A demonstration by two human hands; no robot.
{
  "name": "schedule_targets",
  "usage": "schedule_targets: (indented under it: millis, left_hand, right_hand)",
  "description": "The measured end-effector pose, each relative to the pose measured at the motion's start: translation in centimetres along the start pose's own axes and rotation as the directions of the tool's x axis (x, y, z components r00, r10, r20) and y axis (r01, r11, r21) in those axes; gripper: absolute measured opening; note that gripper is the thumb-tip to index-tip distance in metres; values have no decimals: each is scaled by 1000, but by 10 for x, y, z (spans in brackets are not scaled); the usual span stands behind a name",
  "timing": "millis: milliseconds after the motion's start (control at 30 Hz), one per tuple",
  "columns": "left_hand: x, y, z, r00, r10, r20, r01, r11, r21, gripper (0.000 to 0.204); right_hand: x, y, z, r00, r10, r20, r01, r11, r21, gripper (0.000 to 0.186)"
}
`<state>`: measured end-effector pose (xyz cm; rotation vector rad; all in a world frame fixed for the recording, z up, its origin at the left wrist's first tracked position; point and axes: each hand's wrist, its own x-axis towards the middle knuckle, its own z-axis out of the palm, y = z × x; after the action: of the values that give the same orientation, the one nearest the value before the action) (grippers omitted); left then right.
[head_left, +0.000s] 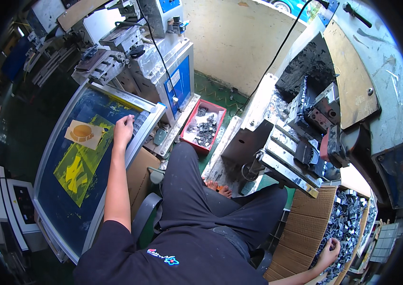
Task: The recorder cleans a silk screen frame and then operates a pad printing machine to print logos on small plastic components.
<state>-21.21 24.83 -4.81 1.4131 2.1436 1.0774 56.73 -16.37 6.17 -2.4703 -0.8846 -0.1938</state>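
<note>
- With 12 o'clock at the top of the view, the right hand [327, 255] is resting between 4 and 5 o'clock, at a heap of small parts [346, 213] filling an open cardboard box [301, 230].
- From the right hand, the heap is stretching mainly toward 1 o'clock, its long axis running roughly from 1 to 7 o'clock; this hand is the nearer one to it.
- The right grip is bending inward, thumb and fingers curved; whether a part is sitting inside, I cannot tell.
- The left hand [123, 131] is hovering at 9 o'clock, over the inner edge of a large metal-framed screen [59, 199].
- Just beside its fingertips, toward 3 or 4 o'clock, a short row of grey pieces [139, 123] is lying along the frame, its long axis also running from 1 to 7 o'clock.
- The left grip is looking narrow, fingertips close together; whether it is pinching a piece, I cannot tell.
- The heaped parts are showing grey and black, angular and jumbled; the row's pieces are sitting neatly side by side.
- A red tray [194, 146] is holding more small dark and grey parts, at 3 o'clock from the left hand.
</note>
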Motion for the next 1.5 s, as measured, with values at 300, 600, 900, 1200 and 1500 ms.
schedule_targets:
  millis: [300,600,900,1200,1500]
  left_hand:
    - [-1,3,10,1000,6,16,-7,1000,16,38]
    - [0,-5,9,1000,-7,11,8,996,-92,38]
    - [-22,-10,-16,996,7,-90,-11,999,-45,34]
    - [-76,67,-27,978,84,-190,-105,989,-102,28]
    - [-176,308,28,606,767,210,-573,604,-554,27]
  right_hand:
    - [-2,-4,-1,1000,15,-2,-15,1000,-7,17]
    - [-1,-4,0,1000,20,2,-20,1000,1,16]
    - [-1,4,4,999,4,-36,-3,1000,29,15]
    - [-8,-20,-10,985,35,-171,-32,999,19,17]
    - [1,-192,7,956,13,-294,185,752,633,22]
